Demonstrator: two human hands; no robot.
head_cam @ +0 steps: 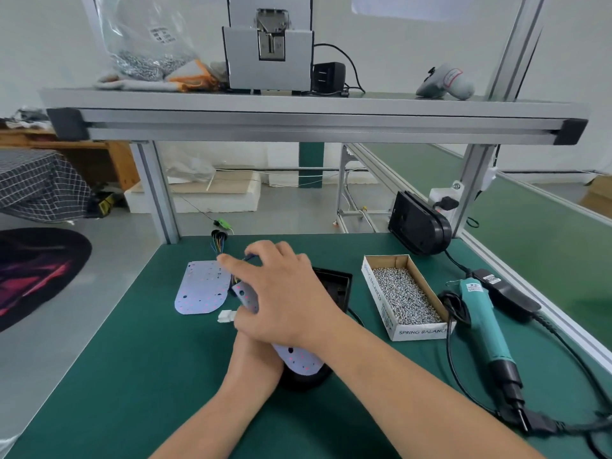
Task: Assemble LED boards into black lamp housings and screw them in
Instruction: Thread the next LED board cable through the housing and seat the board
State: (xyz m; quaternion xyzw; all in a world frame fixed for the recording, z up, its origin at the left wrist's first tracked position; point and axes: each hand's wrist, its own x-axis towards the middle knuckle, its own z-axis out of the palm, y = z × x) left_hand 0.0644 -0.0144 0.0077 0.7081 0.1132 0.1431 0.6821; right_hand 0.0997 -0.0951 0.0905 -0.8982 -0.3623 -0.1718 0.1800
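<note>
The right hand [281, 293] crosses over the left hand [255, 356] near the middle of the bench [132, 376]. Its fingers are curled and pinch a dark wire [250, 257], with the thumb stretched out to the left. The left hand lies under the right wrist, against the LED board [301, 357]. Its fingers are hidden, so its grip cannot be told. That board is tilted, its near end over the rounded end of the black housing [334, 283], which lies flat on the mat. The right hand covers the board's middle.

Just to the left a second board [202, 289] lies flat, with coloured wires [218, 246] running off its far end toward the bench's far edge. A white plug [227, 315] lies just off its near right corner. Right of the housing stands an open cardboard box of screws [404, 296]. Beyond it, along the right edge, lie a teal electric screwdriver [483, 329], a black power brick [510, 293] and looping cables. Another housing [419, 226] stands on edge at the far right corner, beside the frame post.

The bench top is a dark green mat in an aluminium frame. A shelf [298, 107] overhead carries a grey machine [268, 61], a clear bag of screws [142, 44] and gloves [188, 79]. Past the left edge are a grey floor, a dark rug [39, 273] and a checked cloth [36, 183].
</note>
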